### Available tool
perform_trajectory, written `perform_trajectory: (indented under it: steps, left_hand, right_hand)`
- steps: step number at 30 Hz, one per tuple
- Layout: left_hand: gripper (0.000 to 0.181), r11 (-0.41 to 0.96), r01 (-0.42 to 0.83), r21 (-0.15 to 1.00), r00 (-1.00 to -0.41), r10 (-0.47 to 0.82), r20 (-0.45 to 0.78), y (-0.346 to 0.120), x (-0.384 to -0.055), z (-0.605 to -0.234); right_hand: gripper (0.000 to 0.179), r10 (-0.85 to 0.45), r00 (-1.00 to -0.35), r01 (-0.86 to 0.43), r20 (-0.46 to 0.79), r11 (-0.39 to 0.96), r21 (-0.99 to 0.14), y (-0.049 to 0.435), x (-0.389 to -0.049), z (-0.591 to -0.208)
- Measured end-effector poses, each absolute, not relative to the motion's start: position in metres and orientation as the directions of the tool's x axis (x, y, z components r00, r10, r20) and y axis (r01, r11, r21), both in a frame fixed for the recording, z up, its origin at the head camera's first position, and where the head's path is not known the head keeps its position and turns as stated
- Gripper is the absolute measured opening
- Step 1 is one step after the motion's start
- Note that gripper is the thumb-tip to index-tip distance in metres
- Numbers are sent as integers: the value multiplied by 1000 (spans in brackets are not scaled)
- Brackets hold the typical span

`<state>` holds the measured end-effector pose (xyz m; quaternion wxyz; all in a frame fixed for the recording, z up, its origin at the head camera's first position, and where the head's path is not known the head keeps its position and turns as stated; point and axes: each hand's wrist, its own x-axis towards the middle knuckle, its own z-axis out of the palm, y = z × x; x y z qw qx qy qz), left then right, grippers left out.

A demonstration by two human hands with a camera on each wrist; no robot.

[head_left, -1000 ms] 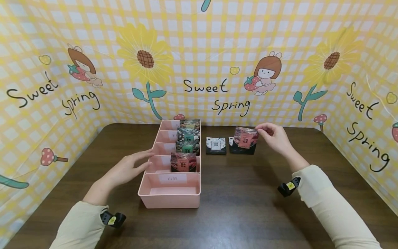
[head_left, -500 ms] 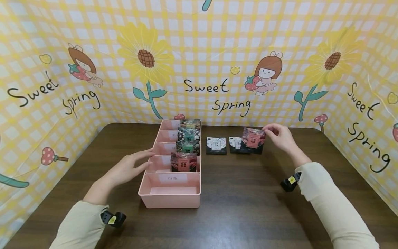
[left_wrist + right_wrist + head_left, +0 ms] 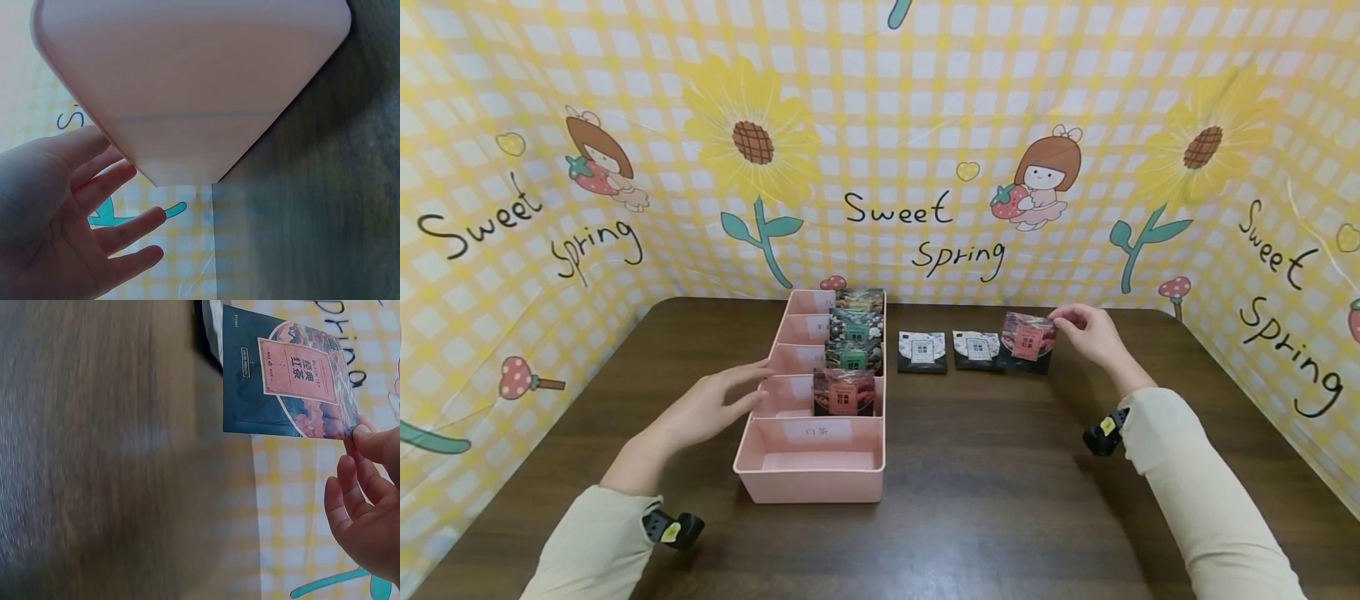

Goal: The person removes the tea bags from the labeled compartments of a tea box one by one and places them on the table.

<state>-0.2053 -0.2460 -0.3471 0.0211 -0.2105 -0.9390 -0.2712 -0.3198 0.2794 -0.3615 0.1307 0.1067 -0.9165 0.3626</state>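
My right hand (image 3: 1093,337) pinches a red and black tea bag packet (image 3: 1028,342) by its upper right corner, at the right end of a row. The right wrist view shows thumb and fingertips on the corner of this black tea packet (image 3: 294,369). Left of it on the table are two white and black packets (image 3: 922,352). My left hand (image 3: 700,408) touches the left side of a pink divided box (image 3: 808,486) with extended, spread fingers. Inside the box stand a red packet (image 3: 842,392), a green packet (image 3: 853,358) and others behind.
The box's front compartment, labelled on its divider (image 3: 816,430), holds no packet. The box and the loose packets are on a dark wood table (image 3: 985,500). A yellow checked cloth (image 3: 880,125) hangs behind and along both sides.
My right hand has moved the red packet rightward, uncovering the second white and black packet behind it. My left hand stays at the box's side.
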Motion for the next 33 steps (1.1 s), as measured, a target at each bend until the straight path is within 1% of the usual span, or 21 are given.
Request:
perform_trajectory:
  steps: [16, 24, 33]
  left_hand:
    - [40, 759, 403, 512, -911, 387, 142, -245, -204, -345]
    - [40, 762, 403, 506, -911, 384, 147, -246, -205, -348]
    - [40, 761, 413, 500, -907, 392, 153, -246, -206, -348]
  right_hand:
    - [26, -119, -966, -243, 231, 732, -637, 287, -324, -363]
    - [27, -114, -978, -199, 172, 748, -634, 291, -326, -363]
    - [27, -105, -978, -194, 178, 758, -623, 291, -332, -364]
